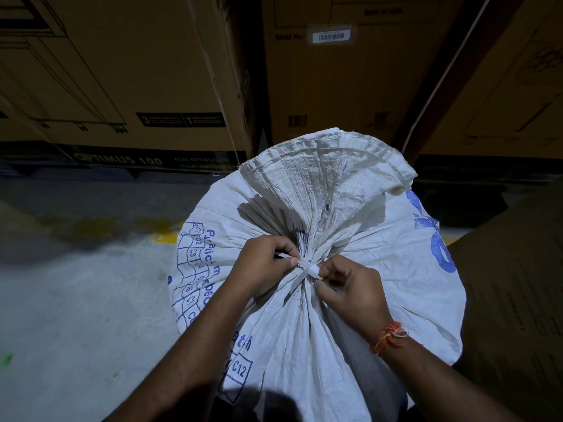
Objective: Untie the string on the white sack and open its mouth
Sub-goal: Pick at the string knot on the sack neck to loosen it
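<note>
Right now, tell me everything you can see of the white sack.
The white sack looks like woven plastic, printed in blue with a grid of cells such as C2, C3 and C12. It stands full and rounded on the grey floor before stacked cardboard boxes. Its neck is gathered into tight pleats and still tied with a white string; above the tie the hemmed mouth fans out. The left hand and right hand pinch the string at the knot.
</note>
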The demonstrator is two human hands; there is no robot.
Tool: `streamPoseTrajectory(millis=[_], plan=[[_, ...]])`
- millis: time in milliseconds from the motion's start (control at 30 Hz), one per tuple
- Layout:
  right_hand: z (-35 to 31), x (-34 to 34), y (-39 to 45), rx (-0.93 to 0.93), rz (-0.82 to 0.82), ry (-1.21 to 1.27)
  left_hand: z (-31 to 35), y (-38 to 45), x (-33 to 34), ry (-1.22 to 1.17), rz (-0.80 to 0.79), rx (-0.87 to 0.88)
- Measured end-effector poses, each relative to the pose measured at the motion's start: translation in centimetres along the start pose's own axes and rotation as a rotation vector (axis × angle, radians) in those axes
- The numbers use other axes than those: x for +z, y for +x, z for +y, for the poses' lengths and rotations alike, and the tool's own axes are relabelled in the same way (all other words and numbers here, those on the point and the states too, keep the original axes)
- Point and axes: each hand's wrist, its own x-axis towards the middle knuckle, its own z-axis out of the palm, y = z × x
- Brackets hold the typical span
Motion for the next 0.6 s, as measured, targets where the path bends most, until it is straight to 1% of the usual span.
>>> streamPoseTrajectory(millis=[100, 200, 600], plan=[[-0.02, 0.01, -0.04, 0.017, -0.022, 0.054, 0.07, -0.01, -0.01, 0.001, 0.001, -0.003], [-0.21, 0.08, -0.07, 0.051, -0.009, 0.115, 0.13, 0.0, 0.0, -0.001, 0.009, -0.004], [-0.82, 0.15, 0.18, 0.109, 0.008, 0.172, 0.07, 0.01, 0.03, -0.014, 0.002, 0.013]])
